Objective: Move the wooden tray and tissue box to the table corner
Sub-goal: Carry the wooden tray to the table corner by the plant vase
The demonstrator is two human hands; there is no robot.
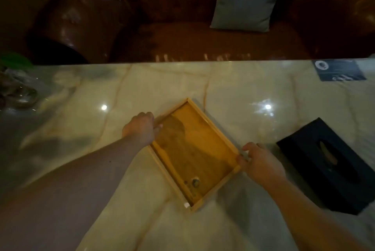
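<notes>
Both hands clamped on wooden tray [194, 155], long axis 11-to-5.

Left hand [140, 129] curled over rim at 10, right hand [257, 161] pinching rim at 3; tissue box [328, 167] untouched, farther at 3, nearer right hand; marble table [243, 92] beneath.

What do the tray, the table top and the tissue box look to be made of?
Wooden tray: light wood, probably bamboo, with grain and plank joints showing. Table top: polished marble or imitation, veined and mirroring lamps. Tissue box: matte dark cover, perhaps leatherette; material unclear.
</notes>
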